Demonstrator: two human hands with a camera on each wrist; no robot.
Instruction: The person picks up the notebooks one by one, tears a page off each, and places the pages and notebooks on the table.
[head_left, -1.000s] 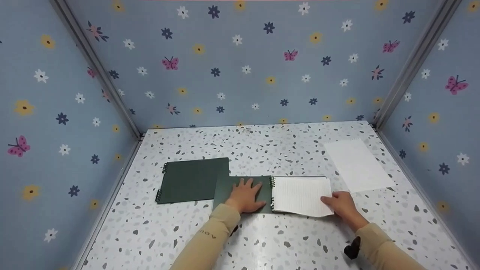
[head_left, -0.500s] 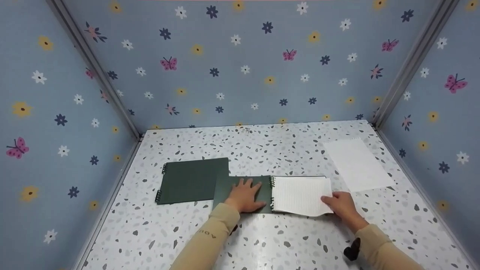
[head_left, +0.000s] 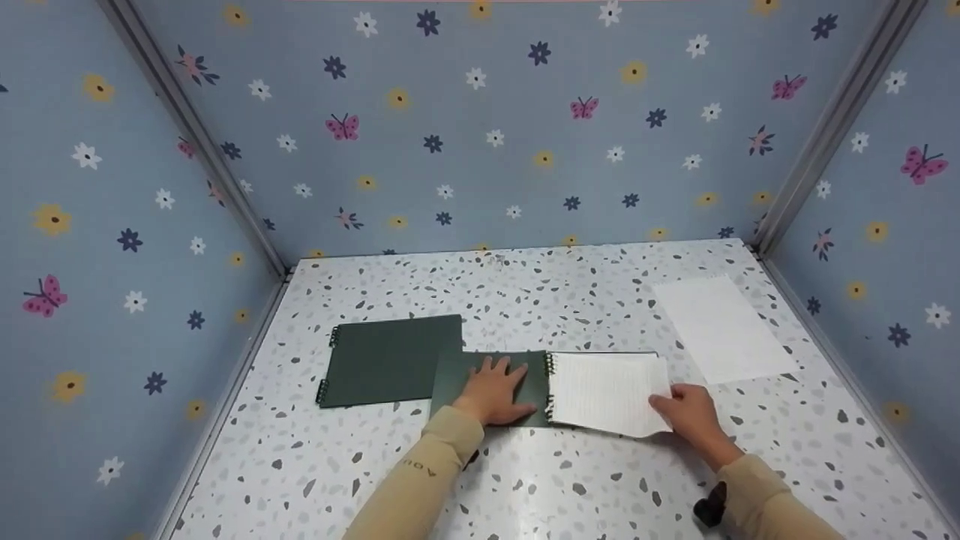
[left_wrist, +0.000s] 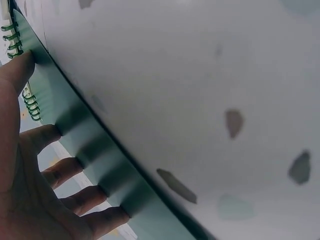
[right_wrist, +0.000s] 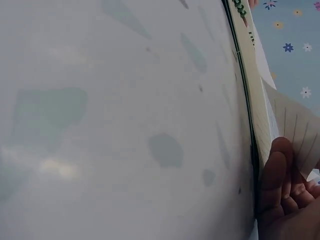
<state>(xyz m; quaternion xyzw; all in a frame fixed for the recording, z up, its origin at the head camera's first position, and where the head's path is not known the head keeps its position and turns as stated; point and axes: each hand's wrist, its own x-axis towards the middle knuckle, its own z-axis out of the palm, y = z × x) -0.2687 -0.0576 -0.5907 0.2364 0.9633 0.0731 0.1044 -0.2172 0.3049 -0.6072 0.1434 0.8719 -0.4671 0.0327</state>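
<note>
A spiral notebook lies open on the speckled table, its dark green cover folded out to the left and its lined page facing up on the right. My left hand rests flat on that cover, fingers spread; the left wrist view shows the fingertips touching the green surface. At the page's lower right corner my right hand pinches the paper between thumb and fingers. In the right wrist view the lined sheet curves up from the stack of pages beneath.
A second dark green spiral notebook lies closed at the left, partly under the open cover. One loose white sheet lies at the back right. Flower-patterned walls enclose the table at the back and sides.
Both hands stay in place. The pinched corner of the page has shifted slightly outward at the lower right. The head view has moved a little.
</note>
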